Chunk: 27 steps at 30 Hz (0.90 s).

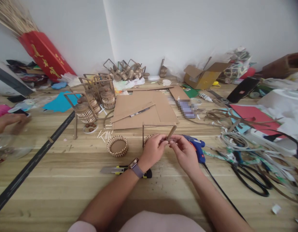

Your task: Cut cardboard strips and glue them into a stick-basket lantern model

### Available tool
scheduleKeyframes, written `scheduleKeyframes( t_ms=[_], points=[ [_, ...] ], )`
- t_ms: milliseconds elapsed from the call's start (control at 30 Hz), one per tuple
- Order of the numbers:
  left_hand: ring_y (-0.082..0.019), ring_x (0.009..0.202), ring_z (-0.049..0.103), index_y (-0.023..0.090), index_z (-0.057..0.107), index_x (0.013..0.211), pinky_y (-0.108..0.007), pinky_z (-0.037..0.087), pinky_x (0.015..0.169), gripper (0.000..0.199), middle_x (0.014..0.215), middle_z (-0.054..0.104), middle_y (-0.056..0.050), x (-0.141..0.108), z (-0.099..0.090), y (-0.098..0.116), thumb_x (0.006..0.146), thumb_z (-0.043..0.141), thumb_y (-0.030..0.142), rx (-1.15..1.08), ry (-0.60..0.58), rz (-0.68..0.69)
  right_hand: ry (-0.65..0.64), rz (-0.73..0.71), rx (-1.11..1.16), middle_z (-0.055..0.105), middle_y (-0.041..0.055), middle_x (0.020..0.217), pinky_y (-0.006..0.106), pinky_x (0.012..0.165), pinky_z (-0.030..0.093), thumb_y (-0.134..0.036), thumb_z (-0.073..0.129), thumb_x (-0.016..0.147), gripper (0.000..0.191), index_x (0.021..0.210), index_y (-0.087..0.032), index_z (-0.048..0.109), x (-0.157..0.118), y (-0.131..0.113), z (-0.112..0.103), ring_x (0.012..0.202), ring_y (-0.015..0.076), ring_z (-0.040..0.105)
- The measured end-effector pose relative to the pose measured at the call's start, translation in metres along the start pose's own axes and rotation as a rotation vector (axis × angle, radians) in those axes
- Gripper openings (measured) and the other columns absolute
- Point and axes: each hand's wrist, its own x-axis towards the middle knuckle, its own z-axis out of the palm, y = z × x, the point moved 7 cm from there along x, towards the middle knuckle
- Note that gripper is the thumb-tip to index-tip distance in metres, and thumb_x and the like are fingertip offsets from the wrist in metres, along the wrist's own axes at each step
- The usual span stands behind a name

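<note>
In the head view, a small basket (147, 140) with a square brown handle frame (159, 124) stands on the table, mostly hidden behind my left hand (154, 149). My left fingers are closed on the lower end of the frame's right upright. At the same spot my right hand (184, 154) pinches, its thumb and forefinger meeting my left fingertips. Any small piece between them is too hidden to make out. A round open basket (117, 146) with a brown base sits to the left. Just right of my right hand lies a blue glue gun (198, 146).
A utility knife (112, 169) lies under my left wrist. Beyond are cardboard sheets (132, 100), a pen (140, 111) and finished lidded baskets (84, 111). Scissors (251, 180) and coiled strips (237, 140) lie right. Another person's hand (12, 122) is at far left, past a black strip (35, 161).
</note>
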Motion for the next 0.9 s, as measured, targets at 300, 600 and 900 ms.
scheduleKeyframes(
  t_ms=[300,600,900],
  points=[
    [-0.019,0.099,0.068,0.02,0.072,0.102,-0.03,0.052,0.09,0.023,0.103,0.076,-0.003,0.001,-0.004,-0.001,0.089,0.058,0.007,-0.048,-0.027,-0.007,-0.014,0.001,0.024,0.074,0.0079,0.094,0.038,0.076,0.056,-0.045,0.059,0.088,0.027,0.1,-0.022,0.068,-0.005,0.0,0.0,0.085,0.0211,0.067],
    [-0.017,0.099,0.071,0.02,0.072,0.111,-0.027,0.055,0.088,0.029,0.108,0.077,-0.004,0.001,-0.008,0.003,0.09,0.057,0.008,-0.176,-0.072,-0.026,-0.026,-0.034,0.055,0.073,0.0068,0.091,0.037,0.073,0.058,-0.041,0.058,0.09,0.025,0.101,-0.022,0.069,-0.006,-0.004,0.001,0.08,0.0199,0.067],
    [-0.018,0.089,0.07,0.019,0.074,0.099,-0.026,0.051,0.081,0.016,0.096,0.077,-0.003,0.0,-0.007,0.006,0.091,0.061,0.014,0.011,-0.032,0.024,-0.038,-0.091,-0.023,0.075,0.0076,0.093,0.037,0.077,0.058,-0.037,0.056,0.092,0.024,0.105,-0.022,0.07,-0.01,-0.017,-0.002,0.082,0.0201,0.07]
  ],
)
